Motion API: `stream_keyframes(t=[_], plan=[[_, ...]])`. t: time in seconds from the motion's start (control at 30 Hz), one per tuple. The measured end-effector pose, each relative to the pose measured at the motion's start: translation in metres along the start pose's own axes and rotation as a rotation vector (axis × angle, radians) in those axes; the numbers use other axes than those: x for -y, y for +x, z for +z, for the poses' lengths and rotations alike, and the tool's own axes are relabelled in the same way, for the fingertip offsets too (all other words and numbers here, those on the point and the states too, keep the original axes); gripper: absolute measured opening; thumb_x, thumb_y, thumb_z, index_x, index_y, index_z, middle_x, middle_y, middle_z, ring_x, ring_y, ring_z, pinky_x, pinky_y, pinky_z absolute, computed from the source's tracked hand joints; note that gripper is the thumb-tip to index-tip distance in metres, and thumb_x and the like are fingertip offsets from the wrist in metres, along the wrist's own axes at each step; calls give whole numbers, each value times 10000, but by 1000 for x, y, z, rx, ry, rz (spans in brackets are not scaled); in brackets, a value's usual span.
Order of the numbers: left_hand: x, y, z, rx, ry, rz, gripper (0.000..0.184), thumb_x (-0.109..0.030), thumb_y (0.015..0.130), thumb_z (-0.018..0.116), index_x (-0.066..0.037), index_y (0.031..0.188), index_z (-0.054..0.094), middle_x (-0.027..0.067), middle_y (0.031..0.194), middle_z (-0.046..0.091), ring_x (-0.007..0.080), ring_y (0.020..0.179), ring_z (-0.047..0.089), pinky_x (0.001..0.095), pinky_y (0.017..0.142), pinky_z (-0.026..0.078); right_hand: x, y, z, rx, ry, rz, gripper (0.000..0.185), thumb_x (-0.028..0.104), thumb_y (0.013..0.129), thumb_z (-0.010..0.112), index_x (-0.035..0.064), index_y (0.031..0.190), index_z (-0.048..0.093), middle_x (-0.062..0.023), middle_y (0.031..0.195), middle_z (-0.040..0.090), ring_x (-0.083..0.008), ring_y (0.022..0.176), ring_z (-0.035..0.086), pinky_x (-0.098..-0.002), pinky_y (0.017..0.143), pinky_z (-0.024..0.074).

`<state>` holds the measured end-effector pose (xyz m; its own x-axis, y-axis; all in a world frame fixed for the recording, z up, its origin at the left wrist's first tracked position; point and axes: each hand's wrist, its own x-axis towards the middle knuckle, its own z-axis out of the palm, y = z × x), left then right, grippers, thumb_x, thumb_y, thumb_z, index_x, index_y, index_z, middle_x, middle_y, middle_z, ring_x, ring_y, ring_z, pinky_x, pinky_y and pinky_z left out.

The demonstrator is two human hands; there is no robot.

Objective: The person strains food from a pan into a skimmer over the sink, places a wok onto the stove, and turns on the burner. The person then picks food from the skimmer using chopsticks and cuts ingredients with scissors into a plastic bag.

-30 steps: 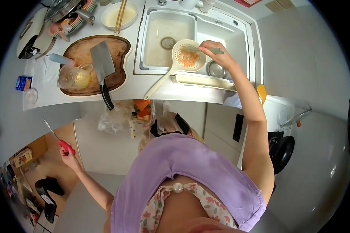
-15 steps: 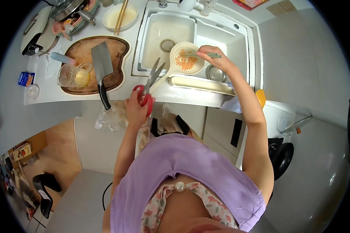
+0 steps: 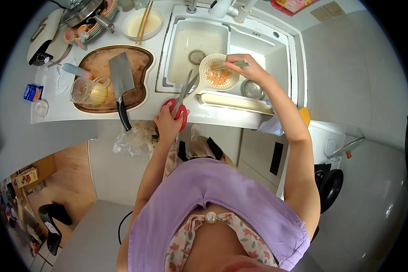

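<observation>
My left hand (image 3: 168, 124) is closed around the red handles of a pair of scissors (image 3: 184, 95) at the counter's front edge. Their blades point up and are slightly apart. Beside them, a cream slotted strainer (image 3: 207, 68) with small orange bits (image 3: 218, 78) in it sits over the sink's front edge. The strainer's handle runs down toward the scissors; whether my left hand also touches it I cannot tell. Over the strainer, my right hand (image 3: 245, 65) grips a pale green utensil handle (image 3: 241, 63), whose lower end reaches into the bits.
Left of the sink, a cleaver (image 3: 121, 75) and a measuring cup (image 3: 88, 93) lie on a wooden cutting board (image 3: 143, 56). Chopsticks (image 3: 143, 22) rest across a white bowl (image 3: 155, 27) behind. A metal bowl (image 3: 253, 89) stands in the right of the sink (image 3: 281, 59).
My left hand has moved slightly right and up with the scissors, closer to the strainer. My right hand has shifted a little left, tilting the green utensil.
</observation>
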<state>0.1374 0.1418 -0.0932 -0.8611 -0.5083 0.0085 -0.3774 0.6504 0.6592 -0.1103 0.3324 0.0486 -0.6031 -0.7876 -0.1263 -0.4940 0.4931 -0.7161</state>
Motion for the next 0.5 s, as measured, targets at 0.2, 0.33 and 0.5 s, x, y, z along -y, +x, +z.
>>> stream_keyframes(t=[0.2, 0.33, 0.5], plan=[[0, 3, -2, -21, -5, -2, 578, -469, 714, 686, -45, 1067, 517, 42, 819, 645, 196, 777, 607, 389, 807, 309, -14, -1, 7, -237, 96, 94, 304, 306, 890, 536, 39, 749, 574, -59, 627, 542, -152, 578, 461, -269, 586, 402], [-6, 12, -7, 31, -8, -12, 591, -497, 705, 685, -55, 1066, 530, 37, 814, 650, 195, 778, 609, 377, 797, 318, -22, -10, 4, -392, 281, 83, 340, 310, 904, 520, 27, 718, 562, -23, 634, 557, -94, 589, 495, -232, 578, 403], [-29, 30, -28, 273, -69, -86, 640, -560, 689, 665, -58, 1064, 539, 48, 908, 629, 201, 826, 593, 397, 802, 330, -21, -25, 2, -519, 458, 23, 350, 300, 916, 506, 24, 707, 558, -27, 637, 559, -91, 594, 505, -232, 565, 391]])
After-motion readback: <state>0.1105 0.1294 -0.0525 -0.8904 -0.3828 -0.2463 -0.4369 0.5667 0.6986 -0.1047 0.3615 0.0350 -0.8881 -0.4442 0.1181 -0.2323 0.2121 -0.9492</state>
